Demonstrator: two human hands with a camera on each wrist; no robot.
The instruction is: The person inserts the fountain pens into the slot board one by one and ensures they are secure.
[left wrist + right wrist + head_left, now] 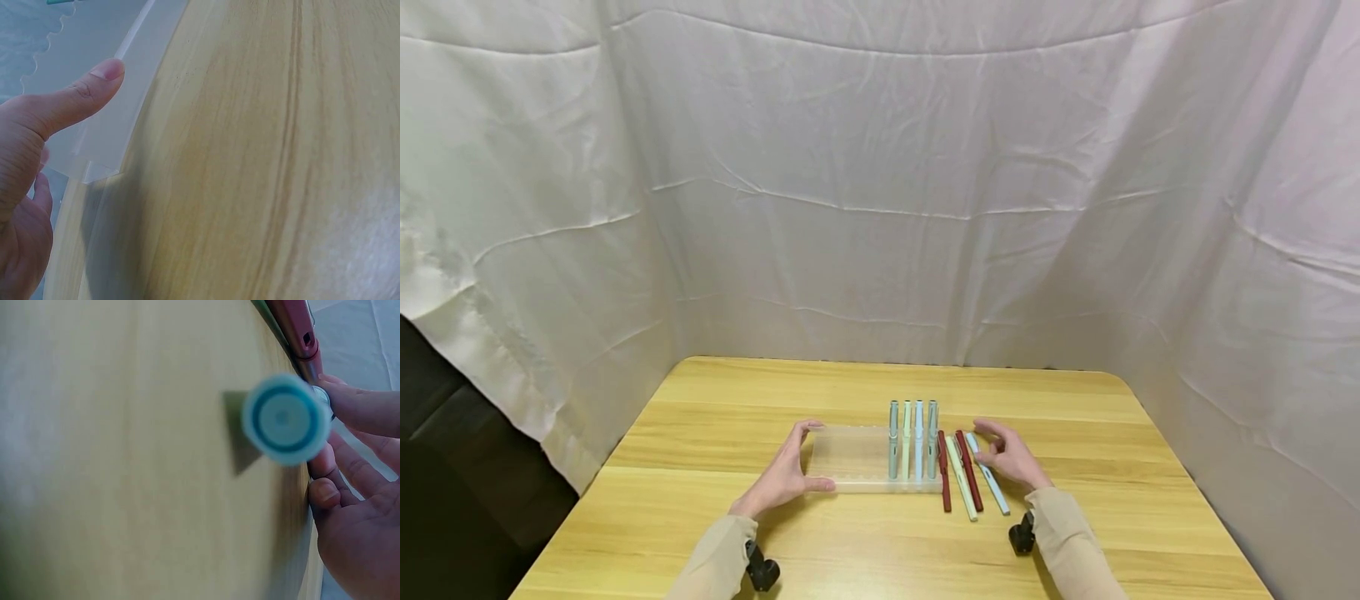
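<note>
My left hand (785,477) grips the left end of a clear plastic pen tray (850,454). Its thumb (94,87) lies on the front edge, while the other fingers reach behind. On the tray's right part stand out several capped pens in a row: grey-green (892,442), pale green (907,442), light blue (919,442) and another grey-green (932,442). My right hand (1011,458) pinches the upper part of a loose light blue pen (992,483) between thumb and fingers. That pen's round end (286,419) points at the right wrist camera.
Left of the light blue pen lie a dark red pen (945,475), a pale green pen (961,479) and another dark red pen (970,473), slanted on the wooden table (865,550). White cloth (865,250) hangs behind and at the sides. A dark surface (467,467) shows at far left.
</note>
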